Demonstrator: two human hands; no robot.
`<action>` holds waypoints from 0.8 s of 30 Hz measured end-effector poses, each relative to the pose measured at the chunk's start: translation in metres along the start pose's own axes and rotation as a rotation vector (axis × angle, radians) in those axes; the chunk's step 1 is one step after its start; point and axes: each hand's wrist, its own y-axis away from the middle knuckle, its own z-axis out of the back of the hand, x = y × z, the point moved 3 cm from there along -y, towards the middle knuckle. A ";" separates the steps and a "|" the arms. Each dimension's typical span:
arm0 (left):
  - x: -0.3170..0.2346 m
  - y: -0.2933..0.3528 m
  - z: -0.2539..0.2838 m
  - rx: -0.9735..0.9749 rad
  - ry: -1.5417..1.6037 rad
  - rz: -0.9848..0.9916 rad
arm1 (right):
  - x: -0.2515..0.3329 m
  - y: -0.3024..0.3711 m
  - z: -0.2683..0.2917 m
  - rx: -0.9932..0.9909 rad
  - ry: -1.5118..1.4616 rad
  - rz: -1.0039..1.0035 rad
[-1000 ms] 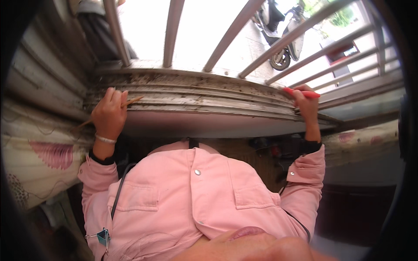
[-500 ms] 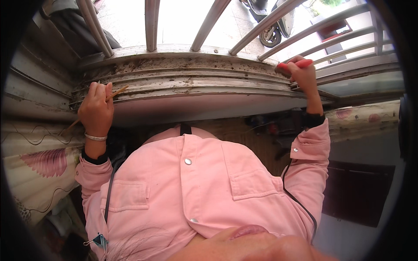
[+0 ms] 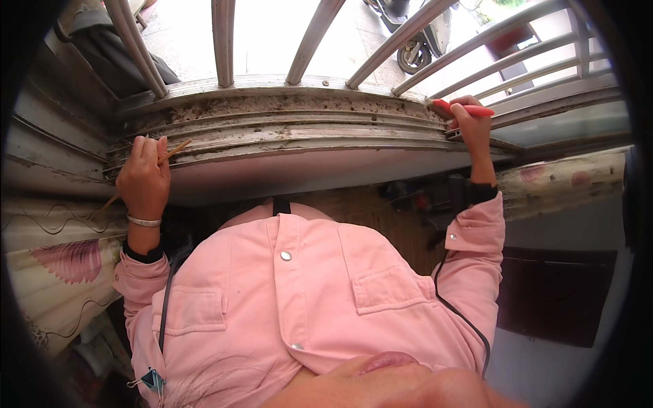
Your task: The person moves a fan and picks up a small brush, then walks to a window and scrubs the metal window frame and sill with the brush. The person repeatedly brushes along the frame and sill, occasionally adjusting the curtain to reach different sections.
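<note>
My left hand (image 3: 143, 177) is closed around a thin wooden stick (image 3: 175, 151), like a chopstick, at the left end of the window track. One end of the stick sticks out past the fingers over the track; the other slants down behind the wrist toward the curtain. At the right end of the sill, my right hand (image 3: 471, 122) grips a red-handled brush (image 3: 481, 111). Its small tan head rests at the track's outer edge, and bristles are hard to make out. Between both hands runs the metal window track (image 3: 286, 122), its grooves coated with brown dirt.
Metal security bars (image 3: 314, 41) rise beyond the sill, with a parked scooter (image 3: 413, 54) outside. Dark grey cloth (image 3: 112, 51) hangs at the far left. Floral curtains (image 3: 68, 265) flank the window, and a glass pane (image 3: 571, 132) stands at right.
The whole view has shifted slightly. My right hand has turned a little, and the red handle now slopes down to the right. The left hand keeps its hold on the stick.
</note>
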 end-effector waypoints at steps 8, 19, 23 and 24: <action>-0.001 0.000 0.001 0.013 -0.002 -0.010 | -0.024 0.028 -0.046 0.076 -0.232 0.090; -0.002 -0.004 0.003 -0.009 0.009 -0.016 | 0.003 0.038 -0.067 0.130 -0.171 0.349; -0.002 -0.004 0.004 -0.021 0.002 -0.012 | -0.006 0.035 -0.035 0.112 -0.172 0.128; -0.002 -0.004 0.004 -0.026 0.004 -0.015 | -0.008 0.027 -0.021 0.080 -0.160 0.051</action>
